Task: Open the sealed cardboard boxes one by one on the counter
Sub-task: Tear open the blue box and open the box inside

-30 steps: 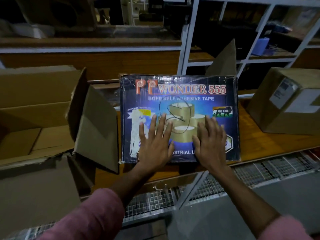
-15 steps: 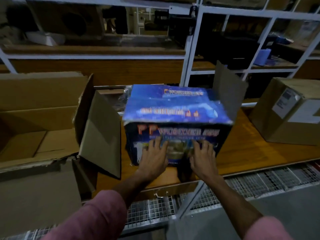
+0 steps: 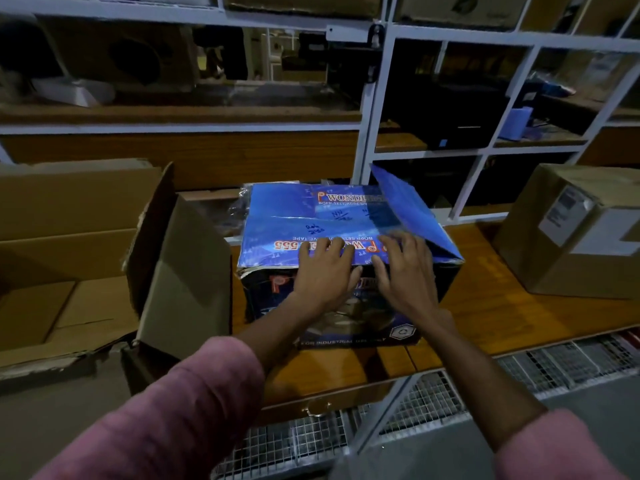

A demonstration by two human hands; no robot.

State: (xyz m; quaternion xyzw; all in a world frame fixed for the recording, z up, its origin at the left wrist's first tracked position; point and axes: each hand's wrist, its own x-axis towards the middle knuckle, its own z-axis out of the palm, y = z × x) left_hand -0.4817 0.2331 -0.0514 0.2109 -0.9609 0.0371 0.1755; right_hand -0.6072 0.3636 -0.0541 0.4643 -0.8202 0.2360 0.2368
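Note:
A blue printed tape box [image 3: 311, 209] stands upright in the middle of the wooden counter [image 3: 502, 320]. Its top flaps lie flat, and one side flap [image 3: 401, 206] at the right sticks up. My left hand [image 3: 323, 271] and my right hand [image 3: 405, 271] lie side by side over the box's near top edge, fingers spread on the top flap, palms against the front face. Neither hand holds anything.
A large brown carton [image 3: 69, 251] with raised flaps stands open at the left, right beside the blue box. A sealed brown carton [image 3: 575, 244] with a white label sits at the right. White shelving [image 3: 374, 109] rises behind the counter. Wire mesh [image 3: 433, 403] runs below its front edge.
The blue box has been tipped back from leaning on its printed face to standing upright. Both hands slid up from its front face to the near top edge.

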